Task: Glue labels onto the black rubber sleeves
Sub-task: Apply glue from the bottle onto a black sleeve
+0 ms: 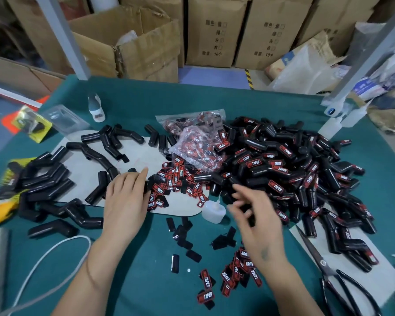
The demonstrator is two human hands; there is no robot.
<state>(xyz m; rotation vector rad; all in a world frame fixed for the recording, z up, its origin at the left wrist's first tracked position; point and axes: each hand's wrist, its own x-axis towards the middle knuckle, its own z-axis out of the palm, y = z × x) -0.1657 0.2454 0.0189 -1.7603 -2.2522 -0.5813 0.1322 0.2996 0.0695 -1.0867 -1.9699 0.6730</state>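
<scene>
- The bare rubber sleeves [55, 179] sit toward the left edge of the green felt table [132, 258]. They're glossy black, bent like little elbows, with open tube ends, and some lie on a pale grey board [141, 156].
- The finished pile [290, 169] on the right side is a big heap of the same sleeves, each with a red-and-black "TAPER" label stuck on.
- Loose labels [180, 179] are small flat rounded rectangles, shiny, spilled out of a crinkly clear plastic bag [196, 144] mid-table. Another bunch [240, 267] lies near the front edge, and a few lie face down showing plain black backs.
- The left hand [126, 199] lies flat with fingers pretty much straight, fingertips on the labels at the board's front edge, and isn't gripping anything as far as I can see.
- The right hand [253, 215] is blurry with fingers loosely curled. There's something dark under the fingers, but I honestly can't tell if it's holding it.
- A small squeezy translucent glue bottle [213, 210] with a thin nozzle stands between the hands.
- Black-handled scissors [328, 270] lie by the front right corner, and a white cable [50, 258] loops at front left.
</scene>
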